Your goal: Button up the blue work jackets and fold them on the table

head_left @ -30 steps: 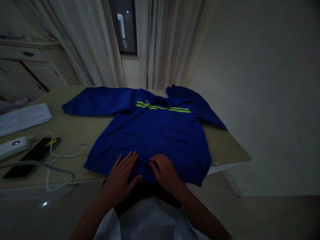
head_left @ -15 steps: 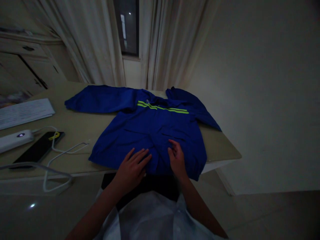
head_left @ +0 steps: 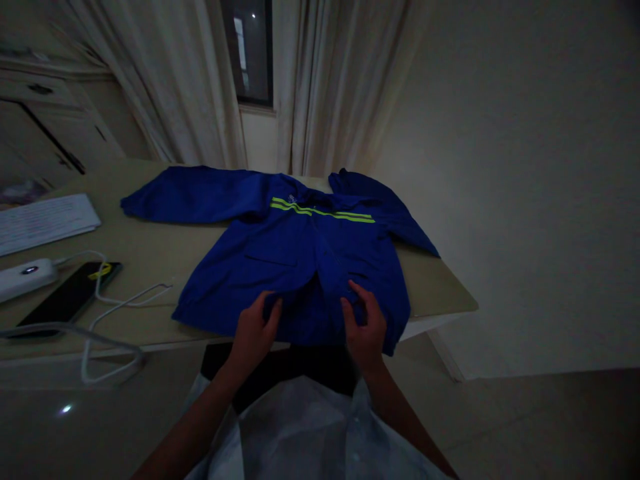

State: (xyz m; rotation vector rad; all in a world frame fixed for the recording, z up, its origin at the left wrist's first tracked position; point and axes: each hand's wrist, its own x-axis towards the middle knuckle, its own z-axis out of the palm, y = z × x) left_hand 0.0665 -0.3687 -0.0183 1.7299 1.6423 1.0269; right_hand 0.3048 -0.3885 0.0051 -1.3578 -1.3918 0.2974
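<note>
A blue jacket (head_left: 280,247) with yellow-green chest stripes lies spread on the table, its sleeves reaching out to both sides. Its front parts at the lower middle in an upside-down V. My left hand (head_left: 257,330) pinches the left front panel near the hem, thumb and fingers around a bit of cloth. On the right front panel, my right hand (head_left: 366,327) has its thumb and fingers curved and apart, against the fabric; no cloth shows clearly gripped between them.
At the left of the table (head_left: 145,260) are papers (head_left: 47,220), a white power bank (head_left: 27,279), a dark phone (head_left: 70,300) and a looping white cable (head_left: 107,317). Curtains (head_left: 200,80) and a wall (head_left: 525,187) stand behind and to the right.
My left hand has gone from lying spread on the cloth to pinching it. My right hand has shifted slightly right. The jacket's front edges have parted at the lower middle.
</note>
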